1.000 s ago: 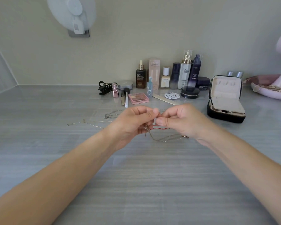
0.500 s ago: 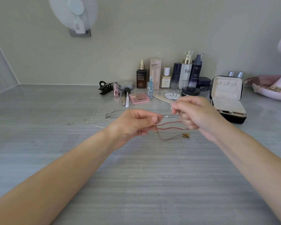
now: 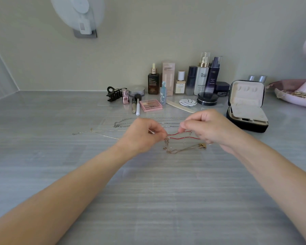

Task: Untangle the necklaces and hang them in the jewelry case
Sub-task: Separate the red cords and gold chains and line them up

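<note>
My left hand (image 3: 143,134) and my right hand (image 3: 208,129) pinch the two ends of a thin red cord necklace (image 3: 179,136), stretched between them just above the grey table. Below it a gold chain with a small bar pendant (image 3: 187,148) lies partly tangled with the red cord near my left fingertips. A silver chain (image 3: 125,123) lies behind my hands. Another fine chain (image 3: 95,132) trails off to the left. The open black jewelry case (image 3: 246,105), cream inside, stands at the right, beyond my right hand.
Cosmetic bottles (image 3: 203,73), a pink palette (image 3: 150,105), brushes, a black hair claw (image 3: 114,94) and a round compact (image 3: 207,99) line the back of the table. A pink dish (image 3: 297,99) sits at the far right. A white fan (image 3: 78,13) hangs on the wall.
My hands moved apart and then slightly lower, drawing the red cord out straight between them. The gold chain dropped onto the table below.
</note>
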`<action>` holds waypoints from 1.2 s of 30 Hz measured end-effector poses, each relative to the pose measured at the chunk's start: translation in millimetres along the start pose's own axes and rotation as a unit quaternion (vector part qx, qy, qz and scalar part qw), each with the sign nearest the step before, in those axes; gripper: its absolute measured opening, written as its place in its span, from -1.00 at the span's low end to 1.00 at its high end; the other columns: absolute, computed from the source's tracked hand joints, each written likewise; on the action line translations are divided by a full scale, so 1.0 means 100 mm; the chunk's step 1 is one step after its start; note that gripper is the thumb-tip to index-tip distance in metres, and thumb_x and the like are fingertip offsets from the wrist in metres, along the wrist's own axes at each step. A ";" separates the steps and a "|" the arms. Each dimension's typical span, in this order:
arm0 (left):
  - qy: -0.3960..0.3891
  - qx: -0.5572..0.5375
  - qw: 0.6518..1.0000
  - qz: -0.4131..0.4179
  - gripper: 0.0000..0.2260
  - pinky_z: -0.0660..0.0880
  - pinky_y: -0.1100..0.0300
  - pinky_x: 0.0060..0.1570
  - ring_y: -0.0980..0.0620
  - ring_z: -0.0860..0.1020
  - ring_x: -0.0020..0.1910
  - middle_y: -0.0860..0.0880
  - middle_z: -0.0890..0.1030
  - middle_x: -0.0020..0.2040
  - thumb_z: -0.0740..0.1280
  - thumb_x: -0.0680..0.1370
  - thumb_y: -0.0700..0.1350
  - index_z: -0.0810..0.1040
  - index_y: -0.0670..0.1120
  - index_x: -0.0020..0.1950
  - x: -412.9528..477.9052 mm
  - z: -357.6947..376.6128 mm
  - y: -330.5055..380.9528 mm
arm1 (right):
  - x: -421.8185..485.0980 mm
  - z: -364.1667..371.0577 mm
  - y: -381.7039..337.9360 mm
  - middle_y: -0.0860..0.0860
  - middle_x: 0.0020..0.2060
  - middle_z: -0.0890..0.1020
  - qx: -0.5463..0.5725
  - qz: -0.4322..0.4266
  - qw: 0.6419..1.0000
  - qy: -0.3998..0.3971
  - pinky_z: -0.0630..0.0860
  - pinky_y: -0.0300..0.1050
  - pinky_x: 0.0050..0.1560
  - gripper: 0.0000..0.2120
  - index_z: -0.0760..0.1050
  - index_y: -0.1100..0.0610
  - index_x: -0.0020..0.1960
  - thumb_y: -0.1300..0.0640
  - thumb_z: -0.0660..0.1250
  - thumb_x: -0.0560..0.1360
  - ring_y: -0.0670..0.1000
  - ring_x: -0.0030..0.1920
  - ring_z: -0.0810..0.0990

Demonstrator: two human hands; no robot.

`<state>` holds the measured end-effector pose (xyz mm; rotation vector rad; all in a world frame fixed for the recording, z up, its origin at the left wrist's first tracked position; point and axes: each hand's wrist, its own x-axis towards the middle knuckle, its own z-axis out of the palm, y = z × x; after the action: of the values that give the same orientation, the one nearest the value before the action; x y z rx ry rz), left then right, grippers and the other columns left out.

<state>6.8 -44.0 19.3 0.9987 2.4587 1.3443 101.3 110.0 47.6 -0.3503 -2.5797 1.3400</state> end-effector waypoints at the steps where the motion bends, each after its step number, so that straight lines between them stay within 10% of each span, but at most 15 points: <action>1: 0.006 -0.020 1.000 -0.009 -0.94 0.30 0.51 -0.52 0.30 0.47 -0.44 0.12 0.56 -0.36 0.39 0.46 -0.15 0.65 -0.11 -0.14 0.00 0.00 0.00 | 0.00 -0.01 0.01 -0.12 -0.63 0.19 -0.011 0.002 1.000 -0.001 0.09 -0.32 -0.57 -0.83 0.63 0.06 -0.33 0.11 0.33 0.41 -0.11 -0.59 0.14; 24: 0.035 -0.009 0.995 -0.092 -0.75 0.35 0.22 -0.32 -0.02 0.46 -0.20 -0.11 0.57 -0.14 0.19 0.57 -0.16 0.44 -0.06 -0.31 0.11 -0.04 -0.08 | 0.02 -0.13 -0.03 -0.13 -0.70 0.11 0.253 0.057 0.952 0.164 -0.07 -0.25 -0.45 -0.77 0.33 0.11 -0.44 0.22 0.20 0.38 -0.09 -0.64 0.03; 36: -0.015 0.214 0.974 -0.067 -0.88 0.36 0.18 -0.27 -0.04 0.49 -0.17 -0.04 0.57 -0.18 0.21 0.52 -0.15 0.51 -0.09 -0.18 0.06 -0.02 -0.16 | 0.00 -0.21 -0.08 -0.12 -0.72 0.15 0.377 -0.024 0.909 0.176 -0.07 -0.25 -0.49 -0.74 0.40 0.11 -0.40 0.20 0.18 0.47 -0.12 -0.65 0.04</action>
<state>-5.9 -47.5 8.7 0.8988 2.7987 0.7674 106.3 122.1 65.7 -0.3352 -1.6115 1.9052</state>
